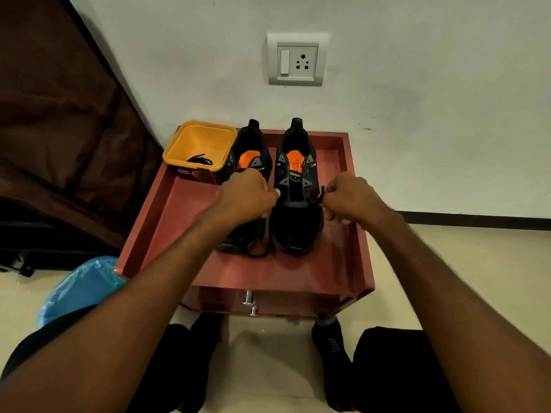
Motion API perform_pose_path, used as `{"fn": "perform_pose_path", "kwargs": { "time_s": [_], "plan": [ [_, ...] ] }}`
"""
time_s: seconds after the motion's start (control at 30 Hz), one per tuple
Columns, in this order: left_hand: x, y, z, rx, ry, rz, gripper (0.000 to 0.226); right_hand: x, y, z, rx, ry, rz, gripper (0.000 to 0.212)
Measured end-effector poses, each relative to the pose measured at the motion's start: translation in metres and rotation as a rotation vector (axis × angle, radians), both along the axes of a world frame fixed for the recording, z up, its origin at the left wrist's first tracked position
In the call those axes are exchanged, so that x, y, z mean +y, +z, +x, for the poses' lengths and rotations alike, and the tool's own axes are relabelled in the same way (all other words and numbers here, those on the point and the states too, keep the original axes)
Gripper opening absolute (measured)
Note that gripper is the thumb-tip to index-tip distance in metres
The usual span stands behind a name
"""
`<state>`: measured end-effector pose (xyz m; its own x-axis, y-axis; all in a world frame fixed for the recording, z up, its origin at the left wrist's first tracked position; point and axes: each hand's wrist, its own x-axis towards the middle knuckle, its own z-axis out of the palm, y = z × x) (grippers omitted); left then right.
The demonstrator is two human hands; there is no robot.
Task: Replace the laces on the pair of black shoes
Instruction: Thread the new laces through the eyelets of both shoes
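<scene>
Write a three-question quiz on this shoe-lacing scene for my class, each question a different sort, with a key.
1. True or false: the yellow tub is empty.
2. Which hand pinches a black lace end beside the right-hand shoe? A) left hand B) right hand
3. Fill in: both shoes stand on a red ____.

Key
1. False; a black lace lies in it.
2. B.
3. Cabinet top.

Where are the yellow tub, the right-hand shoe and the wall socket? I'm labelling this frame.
yellow tub point(208, 128): head view, on its far rim.
right-hand shoe point(295, 228): head view, on its black toe.
wall socket point(302, 63): head view, on the plate between the pin holes.
</scene>
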<state>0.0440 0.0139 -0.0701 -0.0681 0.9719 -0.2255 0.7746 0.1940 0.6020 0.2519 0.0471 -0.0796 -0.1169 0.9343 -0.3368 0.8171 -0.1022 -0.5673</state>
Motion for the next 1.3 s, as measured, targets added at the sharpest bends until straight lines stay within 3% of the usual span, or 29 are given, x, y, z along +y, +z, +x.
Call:
{"fn": "perform_pose_path", "kwargs": {
  "time_s": [0.03, 0.1, 0.2, 0.27, 0.33, 0.4, 0.53, 0.7, 0.8, 0.87, 0.93, 1.03, 1.1, 1.13, 1.17, 1.23, 1.3],
  "plan": [
    [-0.001, 0.008, 0.0, -0.029, -0.002, 0.002, 0.043, -0.002, 0.01, -0.001, 0.102, -0.029, -0.08, 0.02],
    [-0.003, 0.03, 0.0, -0.304, -0.004, 0.015, 0.044, -0.009, 0.035, -0.003, 0.354, -0.06, -0.155, 0.028],
    [-0.003, 0.069, -0.001, -0.773, -0.028, 0.169, 0.032, -0.016, 0.071, -0.008, 0.721, -0.053, 0.021, 0.033],
    [-0.006, 0.094, -0.002, -0.931, -0.057, 0.338, 0.021, -0.019, 0.09, -0.011, 0.94, -0.051, 0.129, 0.033],
    [-0.012, 0.115, -0.002, -1.018, -0.11, 0.494, 0.015, -0.024, 0.106, -0.013, 1.03, -0.014, 0.223, 0.032],
    [-0.017, 0.129, -0.001, -1.002, -0.182, 0.604, 0.026, -0.031, 0.117, -0.015, 1.046, 0.038, 0.305, 0.031],
    [-0.023, 0.151, 0.008, -0.727, -0.278, 0.808, 0.034, -0.047, 0.135, -0.019, 1.01, 0.099, 0.438, 0.031],
    [-0.036, 0.169, 0.008, -0.667, -0.182, 0.959, 0.022, -0.056, 0.145, -0.02, 1.026, 0.092, 0.546, 0.03],
    [-0.039, 0.165, -0.001, -0.601, -0.131, 0.959, 0.03, -0.055, 0.145, -0.019, 1.019, 0.104, 0.536, 0.031],
    [-0.039, 0.146, -0.008, -0.36, -0.073, 0.868, 0.038, -0.054, 0.142, -0.019, 0.993, 0.129, 0.502, 0.032],
    [-0.039, 0.121, -0.021, -0.052, -0.027, 0.636, 0.04, -0.053, 0.138, -0.018, 0.99, 0.162, 0.437, 0.032],
    [-0.039, 0.094, -0.029, 0.106, -0.085, 0.207, 0.035, -0.051, 0.13, -0.016, 0.968, 0.192, 0.343, 0.035],
    [-0.034, 0.086, -0.029, 0.245, -0.134, 0.209, 0.023, -0.049, 0.125, -0.015, 0.922, 0.204, 0.299, 0.039],
    [-0.031, 0.084, -0.027, 0.229, -0.145, 0.278, 0.017, -0.048, 0.123, -0.014, 0.89, 0.211, 0.285, 0.042],
    [-0.03, 0.085, -0.025, 0.122, -0.179, 0.33, 0.029, -0.047, 0.12, -0.014, 0.857, 0.221, 0.271, 0.045],
    [-0.029, 0.088, -0.018, -0.29, -0.329, 0.353, 0.053, -0.047, 0.117, -0.013, 0.802, 0.241, 0.237, 0.048],
    [-0.03, 0.091, -0.009, -0.581, -0.437, 0.344, 0.048, -0.047, 0.114, -0.013, 0.801, 0.245, 0.195, 0.049]
  ]
}}
